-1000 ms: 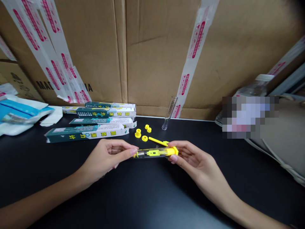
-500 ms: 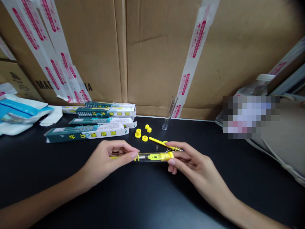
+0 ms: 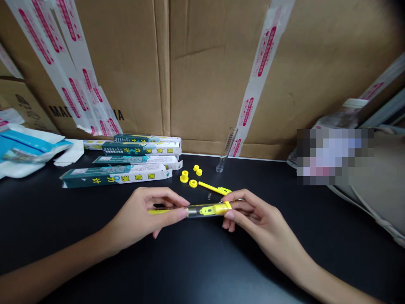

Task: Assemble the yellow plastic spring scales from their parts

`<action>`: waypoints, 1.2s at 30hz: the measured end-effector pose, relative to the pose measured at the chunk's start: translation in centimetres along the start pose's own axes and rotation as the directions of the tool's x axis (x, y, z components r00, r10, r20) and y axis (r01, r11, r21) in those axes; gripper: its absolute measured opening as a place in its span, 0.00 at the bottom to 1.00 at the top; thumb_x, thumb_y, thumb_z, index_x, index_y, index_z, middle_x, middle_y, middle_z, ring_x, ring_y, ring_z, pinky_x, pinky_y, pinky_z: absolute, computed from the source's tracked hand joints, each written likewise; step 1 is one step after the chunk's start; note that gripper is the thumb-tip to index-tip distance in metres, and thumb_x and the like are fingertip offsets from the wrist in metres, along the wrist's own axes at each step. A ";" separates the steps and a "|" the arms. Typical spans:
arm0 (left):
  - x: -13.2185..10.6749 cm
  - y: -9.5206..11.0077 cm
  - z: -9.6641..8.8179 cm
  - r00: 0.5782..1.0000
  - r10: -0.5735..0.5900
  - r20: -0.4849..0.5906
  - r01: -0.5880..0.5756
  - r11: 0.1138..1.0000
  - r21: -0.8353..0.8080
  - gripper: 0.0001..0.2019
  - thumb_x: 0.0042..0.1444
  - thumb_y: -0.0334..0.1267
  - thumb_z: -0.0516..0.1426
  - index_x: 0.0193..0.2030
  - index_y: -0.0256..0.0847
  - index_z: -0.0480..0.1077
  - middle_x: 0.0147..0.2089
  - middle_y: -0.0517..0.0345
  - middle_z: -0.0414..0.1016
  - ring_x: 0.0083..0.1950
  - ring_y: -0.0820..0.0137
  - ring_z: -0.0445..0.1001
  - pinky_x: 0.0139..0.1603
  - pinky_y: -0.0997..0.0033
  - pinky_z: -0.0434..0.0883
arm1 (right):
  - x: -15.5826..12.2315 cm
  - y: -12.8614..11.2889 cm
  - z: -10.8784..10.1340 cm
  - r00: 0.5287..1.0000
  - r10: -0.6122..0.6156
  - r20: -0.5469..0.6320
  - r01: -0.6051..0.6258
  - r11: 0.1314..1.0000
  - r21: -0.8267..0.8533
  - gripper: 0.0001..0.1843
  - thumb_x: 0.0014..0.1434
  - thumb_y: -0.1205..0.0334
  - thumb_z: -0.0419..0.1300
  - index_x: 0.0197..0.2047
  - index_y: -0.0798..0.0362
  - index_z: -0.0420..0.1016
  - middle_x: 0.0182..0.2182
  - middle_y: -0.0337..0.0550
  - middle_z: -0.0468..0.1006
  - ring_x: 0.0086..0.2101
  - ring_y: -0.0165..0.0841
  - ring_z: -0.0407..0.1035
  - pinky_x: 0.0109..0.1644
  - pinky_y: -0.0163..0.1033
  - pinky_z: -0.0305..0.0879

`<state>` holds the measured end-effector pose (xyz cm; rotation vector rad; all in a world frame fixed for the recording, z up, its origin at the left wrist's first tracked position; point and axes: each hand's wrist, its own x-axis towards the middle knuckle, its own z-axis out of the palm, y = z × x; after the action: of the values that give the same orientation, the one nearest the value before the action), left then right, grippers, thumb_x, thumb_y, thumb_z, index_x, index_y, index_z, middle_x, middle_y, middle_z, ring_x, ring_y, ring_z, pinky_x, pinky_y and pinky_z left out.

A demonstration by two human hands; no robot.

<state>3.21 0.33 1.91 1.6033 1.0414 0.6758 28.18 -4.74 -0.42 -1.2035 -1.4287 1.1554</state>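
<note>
Both hands hold a tubular spring scale (image 3: 207,210) level just above the black tabletop. It is a clear tube with yellow parts and a small metal-coloured piece inside. My left hand (image 3: 155,211) pinches the tube's left half between thumb and fingers. At the yellow end cap (image 3: 226,207), my right hand (image 3: 245,209) grips with thumb and fingertips. Behind the right fingertips lies a yellow rod (image 3: 211,187), its right end hidden by the hand. A small spring (image 3: 209,196) lies close by. Several yellow caps and rings, among them a flanged cap (image 3: 184,177), sit beyond the tube.
An upright clear tube (image 3: 226,152) stands near the cardboard wall (image 3: 202,84). Several printed boxes (image 3: 117,175) lie at the back left, beside a blue-and-white packet (image 3: 28,145). At the right are a plastic bottle (image 3: 340,116), partly blurred out, and a grey-beige bag (image 3: 386,181).
My left fingers have shifted slightly along the tube and now show one finger beneath it. The tube is tilted a little differently. The loose parts stay put.
</note>
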 end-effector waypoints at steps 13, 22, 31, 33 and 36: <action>0.3 -0.2 -0.4 0.996 0.058 -0.075 -0.057 0.998 0.012 0.14 0.54 0.47 0.63 0.32 0.37 0.80 0.16 0.65 0.63 0.17 0.79 0.56 0.16 0.79 0.50 | 0.1 0.0 0.1 0.998 0.047 0.028 -0.049 0.997 0.064 0.19 0.61 0.51 0.65 0.50 0.53 0.71 0.33 0.42 0.81 0.32 0.30 0.74 0.39 0.36 0.73; 0.1 -0.2 -0.3 0.993 0.083 -0.088 -0.081 0.996 0.021 0.12 0.54 0.45 0.64 0.28 0.38 0.78 0.27 0.57 0.76 0.24 0.76 0.64 0.22 0.79 0.60 | -0.2 0.0 0.1 0.994 0.053 0.092 -0.058 0.997 0.047 0.16 0.63 0.53 0.63 0.50 0.51 0.71 0.35 0.42 0.82 0.34 0.31 0.75 0.43 0.37 0.74; 0.1 -0.2 -0.3 0.994 0.105 0.025 -0.105 0.994 0.023 0.12 0.56 0.45 0.62 0.34 0.37 0.76 0.28 0.59 0.74 0.27 0.75 0.65 0.24 0.78 0.59 | -0.1 0.0 0.1 0.994 0.038 0.101 -0.034 0.999 -0.039 0.15 0.65 0.52 0.61 0.49 0.51 0.70 0.32 0.41 0.83 0.33 0.31 0.76 0.42 0.37 0.74; 0.0 -0.3 -0.4 0.996 0.074 0.059 -0.078 0.995 0.066 0.14 0.57 0.47 0.61 0.37 0.37 0.75 0.26 0.61 0.71 0.27 0.74 0.65 0.25 0.77 0.60 | -0.1 0.0 0.0 0.994 0.029 0.105 -0.023 0.998 -0.054 0.15 0.65 0.52 0.61 0.49 0.52 0.73 0.31 0.42 0.83 0.32 0.32 0.76 0.41 0.37 0.74; -0.2 -0.2 -0.6 0.994 0.013 0.107 -0.024 0.995 0.096 0.15 0.59 0.49 0.60 0.40 0.37 0.74 0.25 0.64 0.67 0.25 0.75 0.62 0.24 0.77 0.59 | 0.0 0.0 -0.1 0.999 0.010 0.048 -0.008 0.999 -0.038 0.16 0.61 0.52 0.64 0.47 0.52 0.77 0.32 0.42 0.83 0.31 0.33 0.76 0.39 0.37 0.74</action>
<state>2.61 0.44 1.93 1.7162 0.9953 0.5530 28.31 -4.74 -0.44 -1.2165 -1.4888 1.1751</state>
